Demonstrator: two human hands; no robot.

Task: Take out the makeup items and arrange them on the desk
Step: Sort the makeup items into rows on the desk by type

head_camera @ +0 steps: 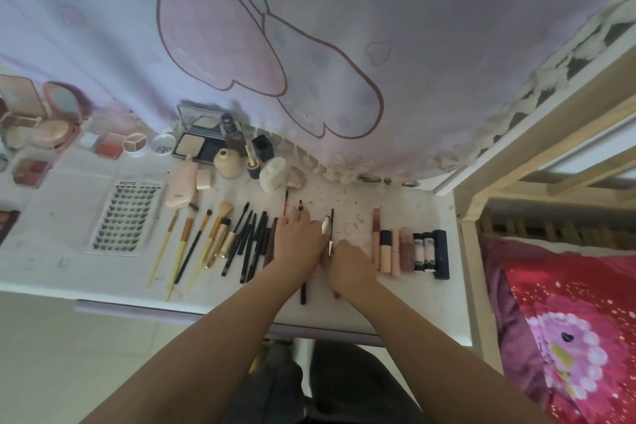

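Both hands down flat-ish on the white bench (395, 303), dead centre. Left hand (298, 244) lying over a black pencil (302, 289), fingers at 12 o'clock near a red-handled liner (285, 205); grip there hard to call. Right hand (349, 263) pinching a slim wand (331, 232). Brushes (206, 244) fanned at 9 o'clock, lipstick tubes (409, 249) lined up at 3 o'clock, compacts (192, 144) and bottles (229, 162) at 11.

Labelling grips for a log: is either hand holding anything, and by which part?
Left hand lies on thin pencils, covering their middles. Right hand covers a wand's lower end. A real grip cannot be told.
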